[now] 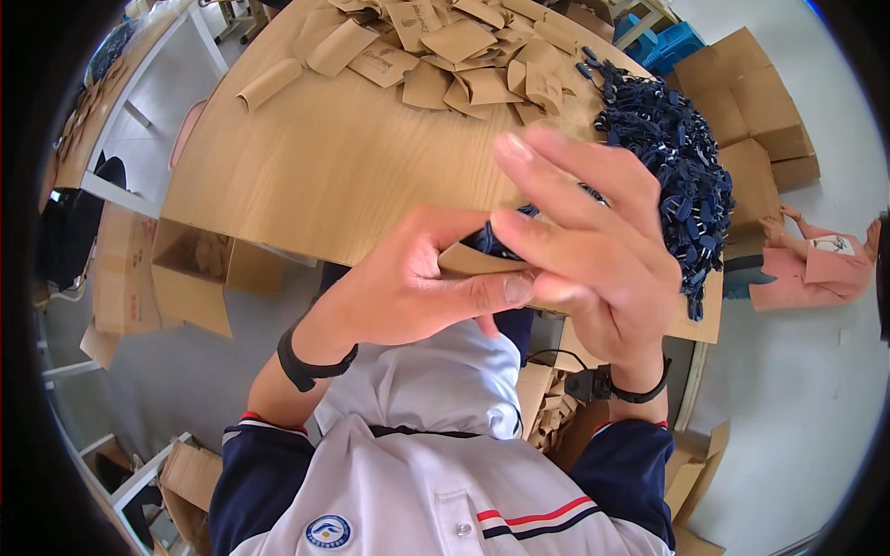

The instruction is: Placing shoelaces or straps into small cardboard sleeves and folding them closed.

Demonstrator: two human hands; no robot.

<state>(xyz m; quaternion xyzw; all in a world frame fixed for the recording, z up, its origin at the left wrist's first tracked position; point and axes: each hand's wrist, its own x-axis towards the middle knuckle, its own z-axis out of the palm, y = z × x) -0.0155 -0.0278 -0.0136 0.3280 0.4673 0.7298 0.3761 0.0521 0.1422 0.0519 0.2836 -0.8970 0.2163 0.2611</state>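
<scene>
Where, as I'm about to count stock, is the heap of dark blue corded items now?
In the head view, the heap lies along the right side of the wooden table, just right of the right hand.

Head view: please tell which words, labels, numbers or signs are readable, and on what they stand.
Brown packets: dark print, not copied here.
Round blue-and-white shirt badge: lettering too small to read.
Cardboard box at left: reddish marks, too blurred to read.
Pink top: dark marks, not legible.
</scene>
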